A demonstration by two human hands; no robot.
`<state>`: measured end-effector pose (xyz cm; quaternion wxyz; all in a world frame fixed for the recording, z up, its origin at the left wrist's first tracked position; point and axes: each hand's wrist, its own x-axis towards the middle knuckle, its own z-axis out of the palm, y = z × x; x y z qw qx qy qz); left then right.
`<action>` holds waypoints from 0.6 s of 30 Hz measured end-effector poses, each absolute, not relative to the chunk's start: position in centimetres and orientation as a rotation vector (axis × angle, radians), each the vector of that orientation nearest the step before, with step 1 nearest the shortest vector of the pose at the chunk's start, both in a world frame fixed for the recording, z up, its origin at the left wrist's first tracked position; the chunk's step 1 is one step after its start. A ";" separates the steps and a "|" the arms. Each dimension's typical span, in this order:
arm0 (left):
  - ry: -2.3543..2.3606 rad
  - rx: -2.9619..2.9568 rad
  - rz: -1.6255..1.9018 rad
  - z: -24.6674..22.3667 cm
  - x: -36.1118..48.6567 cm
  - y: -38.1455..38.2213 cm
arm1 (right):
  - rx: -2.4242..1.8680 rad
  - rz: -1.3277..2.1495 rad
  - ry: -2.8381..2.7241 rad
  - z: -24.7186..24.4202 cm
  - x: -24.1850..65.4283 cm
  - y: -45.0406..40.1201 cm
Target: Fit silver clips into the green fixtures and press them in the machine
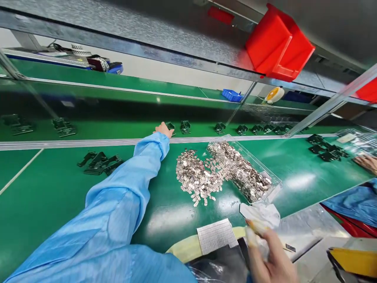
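My left hand [164, 129] reaches to the far conveyor strip, its fingers closed on a dark green part [170, 126]. Another dark part [185, 127] stands just right of it. My right hand [272, 255] is at the lower right, blurred, with whitish coverings on some fingertips; whether it holds anything is unclear. Left of it lies a block of small silver pieces [217, 236] on a yellow strip [185, 248]. Beyond, a heap of small metal pieces [198, 177] spreads beside a clear tray [272, 182] holding more. A white cloth [262, 214] lies near my right hand.
Dark green parts [100, 163] lie on the left of the green table [59, 208]. More [326, 148] sit at the right, near another person's hand [366, 162]. A red bin [279, 45] hangs overhead; a blue tray [232, 95] stands at the back.
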<state>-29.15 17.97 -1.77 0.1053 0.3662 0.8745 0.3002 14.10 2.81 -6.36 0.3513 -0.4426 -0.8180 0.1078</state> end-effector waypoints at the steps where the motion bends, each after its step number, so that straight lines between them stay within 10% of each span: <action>1: 2.584 1.078 0.885 -1.6 -28.7 18.2 | -1.123 0.293 -2.162 -6.3 12.5 3.9; 18: 2.712 1.906 -0.033 -5.6 -31.5 -4.0 | -1.082 0.188 -2.698 -8.9 -2.6 14.6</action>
